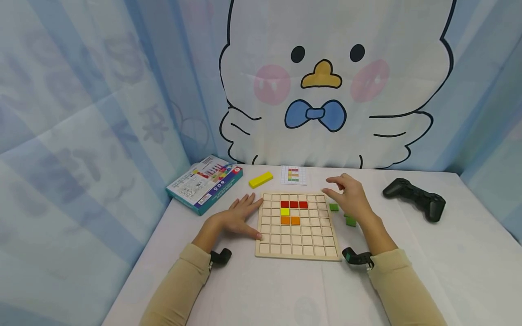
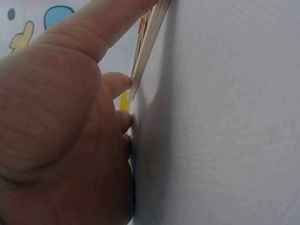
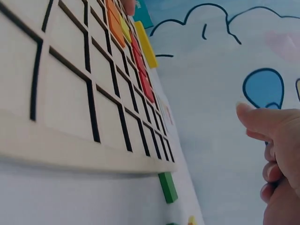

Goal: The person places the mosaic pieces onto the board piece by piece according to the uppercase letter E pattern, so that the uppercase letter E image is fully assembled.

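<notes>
A square wooden grid board (image 1: 296, 258) lies on the table between the hands. In its cells sit three red tiles (image 1: 293, 204) in a row, a yellow tile (image 1: 285, 212) below the leftmost one, and two orange tiles (image 1: 290, 220) under that. My left hand (image 1: 235, 218) rests at the board's left edge, fingers spread, with thumb and index fingertip at the frame. Raised past the board's right edge is my right hand (image 1: 350, 195), thumb and index finger apart and nothing visible between them. Green tiles (image 1: 334, 207) lie below and beside it, partly covered by the hand.
Behind the board are a yellow bar (image 1: 261, 179) and a small pattern card (image 1: 293, 175) with coloured squares. A game box (image 1: 205, 183) lies at the back left. To the right lies a black game controller (image 1: 414, 199). A cartoon-printed curtain (image 1: 322, 136) hangs behind the table.
</notes>
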{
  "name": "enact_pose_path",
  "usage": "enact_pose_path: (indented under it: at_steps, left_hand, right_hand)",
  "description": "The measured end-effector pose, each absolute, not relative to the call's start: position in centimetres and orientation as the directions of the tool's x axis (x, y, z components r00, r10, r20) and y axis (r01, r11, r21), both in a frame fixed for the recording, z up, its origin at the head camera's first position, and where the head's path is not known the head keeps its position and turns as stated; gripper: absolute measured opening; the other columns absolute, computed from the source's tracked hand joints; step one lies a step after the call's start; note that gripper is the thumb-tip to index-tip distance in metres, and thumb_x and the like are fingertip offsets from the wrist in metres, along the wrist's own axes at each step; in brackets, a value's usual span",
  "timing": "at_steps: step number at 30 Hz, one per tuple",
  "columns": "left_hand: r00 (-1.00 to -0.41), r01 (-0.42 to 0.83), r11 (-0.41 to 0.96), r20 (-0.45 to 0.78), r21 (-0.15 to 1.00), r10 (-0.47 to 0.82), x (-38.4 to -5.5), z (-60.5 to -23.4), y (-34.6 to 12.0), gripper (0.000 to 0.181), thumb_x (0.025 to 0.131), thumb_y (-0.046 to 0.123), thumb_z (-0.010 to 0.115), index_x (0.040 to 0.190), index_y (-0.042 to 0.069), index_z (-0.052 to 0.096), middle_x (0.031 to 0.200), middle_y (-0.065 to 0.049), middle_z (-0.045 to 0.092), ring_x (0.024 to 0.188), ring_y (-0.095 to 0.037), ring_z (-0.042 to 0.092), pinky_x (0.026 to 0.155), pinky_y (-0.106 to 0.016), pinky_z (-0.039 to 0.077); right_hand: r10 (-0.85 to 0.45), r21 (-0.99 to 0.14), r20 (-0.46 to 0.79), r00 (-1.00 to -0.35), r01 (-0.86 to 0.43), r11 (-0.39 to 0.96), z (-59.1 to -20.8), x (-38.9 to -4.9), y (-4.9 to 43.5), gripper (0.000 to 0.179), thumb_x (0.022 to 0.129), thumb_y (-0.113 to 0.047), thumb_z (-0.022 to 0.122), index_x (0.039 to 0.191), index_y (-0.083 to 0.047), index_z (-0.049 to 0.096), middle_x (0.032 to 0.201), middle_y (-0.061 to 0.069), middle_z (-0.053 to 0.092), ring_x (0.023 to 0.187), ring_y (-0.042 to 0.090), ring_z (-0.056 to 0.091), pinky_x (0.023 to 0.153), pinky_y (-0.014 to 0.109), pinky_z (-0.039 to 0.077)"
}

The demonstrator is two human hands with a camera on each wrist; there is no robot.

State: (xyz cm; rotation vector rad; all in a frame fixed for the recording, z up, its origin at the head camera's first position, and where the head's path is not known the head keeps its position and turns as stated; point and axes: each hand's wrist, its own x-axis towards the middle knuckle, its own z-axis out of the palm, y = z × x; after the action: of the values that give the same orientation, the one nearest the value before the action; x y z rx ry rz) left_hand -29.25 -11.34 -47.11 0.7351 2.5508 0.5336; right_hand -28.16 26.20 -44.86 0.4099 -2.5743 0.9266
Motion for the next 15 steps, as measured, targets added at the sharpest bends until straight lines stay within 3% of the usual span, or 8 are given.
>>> enact_pose_path:
  at_steps: [8, 15]
  left_hand:
    - [-0.765, 0.397, 0.784, -0.3, 0.478, 0.57, -29.4, -47.2, -11.4, 0.122, 0.076, 0.072, 0.078, 0.169, 0.03, 0.011, 0.177, -0.005, -0.008, 0.163, -0.027, -0.013, 0.13, -0.053, -0.012]
    - [-0.766, 0.399, 0.785, -0.3, 0.473, 0.569, -29.3, -47.2, -11.4, 0.121, 0.076, 0.071, 0.078, 0.169, 0.029, 0.012, 0.177, -0.006, -0.007, 0.163, -0.028, -0.012, 0.13, -0.053, -0.011]
  right_hand:
    - [-0.028, -0.547, 0.399, -0.916, -0.263, 0.795, -46.4, -28.8, 30.1, 0.042, 0.095, -0.025, 0.078, 0.128, 0.001, 0.07, 0.085, 0.012, 0.044, 0.077, 0.023, 0.037, 0.066, 0.033, 0.03]
    - [0.056, -0.582, 0.201, -0.978, -0.073, 0.81, -47.2, -28.6, 32.1, 0.049, 0.098, -0.027, 0.074, 0.135, 0.002, 0.064, 0.1, 0.017, 0.051, 0.092, 0.031, 0.045, 0.073, 0.038, 0.034]
